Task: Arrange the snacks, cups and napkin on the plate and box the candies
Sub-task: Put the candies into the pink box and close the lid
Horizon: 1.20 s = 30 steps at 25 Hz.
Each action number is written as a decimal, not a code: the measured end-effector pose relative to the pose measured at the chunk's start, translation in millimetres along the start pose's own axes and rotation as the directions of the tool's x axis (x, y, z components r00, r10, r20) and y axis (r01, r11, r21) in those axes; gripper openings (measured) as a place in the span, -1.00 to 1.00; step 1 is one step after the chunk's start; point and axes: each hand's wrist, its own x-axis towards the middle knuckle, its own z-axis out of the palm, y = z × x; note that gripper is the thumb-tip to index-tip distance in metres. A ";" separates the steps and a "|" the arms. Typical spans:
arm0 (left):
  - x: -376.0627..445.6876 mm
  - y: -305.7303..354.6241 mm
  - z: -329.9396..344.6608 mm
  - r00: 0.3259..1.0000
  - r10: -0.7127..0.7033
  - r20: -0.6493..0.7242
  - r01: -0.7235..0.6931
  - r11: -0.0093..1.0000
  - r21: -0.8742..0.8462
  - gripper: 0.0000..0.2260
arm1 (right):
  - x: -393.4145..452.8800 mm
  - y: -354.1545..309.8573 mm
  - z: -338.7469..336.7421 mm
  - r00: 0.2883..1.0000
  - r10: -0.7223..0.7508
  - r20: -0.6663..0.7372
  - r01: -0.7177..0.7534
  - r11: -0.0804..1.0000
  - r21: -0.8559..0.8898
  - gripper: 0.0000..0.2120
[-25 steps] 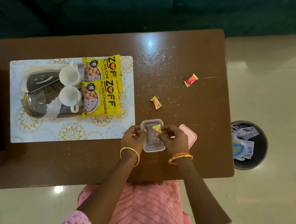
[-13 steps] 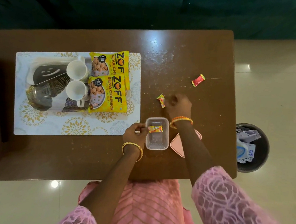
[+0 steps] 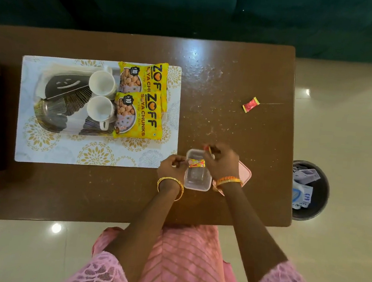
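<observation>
Head view, brown table (image 3: 245, 73), tiled floor (image 3: 341, 138)

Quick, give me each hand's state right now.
Left hand: fingers closed on the rim of the clear box, steadying it.
Right hand: pinched shut on a wrapped candy above the box.

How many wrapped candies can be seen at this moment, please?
3: one candy in the clear box, one pinched in the right hand over the box's far end, one red candy alone on the table. None seems hidden.
</observation>
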 end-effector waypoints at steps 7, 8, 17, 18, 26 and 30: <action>-7.1 5.7 3.3 1.000 -0.004 -0.004 0.004 0.999 0.032 -0.86 | -54.5 14.1 2.2 0.980 -0.098 0.175 0.149 0.938 -0.312 -0.80; -6.7 5.4 4.7 1.000 -0.003 -0.003 0.003 1.000 0.029 -0.86 | -58.1 13.1 1.7 0.977 -0.120 0.178 0.172 0.934 -0.314 -0.78; 15.4 28.3 19.1 1.000 -0.018 0.013 0.019 0.999 -0.031 -0.86 | 122.2 11.3 -43.8 0.941 0.217 -0.258 -0.215 0.976 0.039 -0.54; 18.4 28.8 19.7 1.000 -0.016 0.009 0.017 0.999 -0.033 -0.86 | 137.3 13.0 -42.4 0.930 0.255 -0.263 -0.260 0.965 0.016 -0.49; 23.8 29.5 16.5 1.000 -0.004 -0.006 0.003 1.000 -0.017 -0.90 | 152.9 23.9 -40.5 0.901 0.286 -0.325 -0.322 0.945 -0.062 -0.70; 23.0 29.0 17.4 0.999 -0.028 -0.019 0.028 0.999 -0.017 -0.89 | 104.7 13.9 -52.3 0.918 0.101 -0.383 -0.091 0.995 0.044 -0.91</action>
